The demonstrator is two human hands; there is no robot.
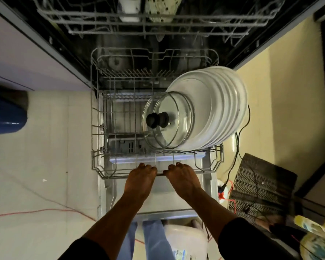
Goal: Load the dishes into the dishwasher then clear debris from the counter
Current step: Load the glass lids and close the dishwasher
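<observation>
Fingers (145,166) of left hand (139,180) and right hand (182,178), tips hidden under rack (113,176)

Readable text: none in view.
White jug (184,239), nearer than the right hand (182,177), beside that forearm: a printed label low on its side. Colours show, but the lettering is too small and blurred to read.
Grey compartment (128,146), just beyond the left hand (141,177), seen through the rack (113,176): ribbed face, any marking too dim to read.
Yellow printed item (315,241), well to the right of the right hand and nearer than it: a blue and yellow pattern, any lettering too blurred to tell.
Brands, numbers, signs: none legible anywhere.
</observation>
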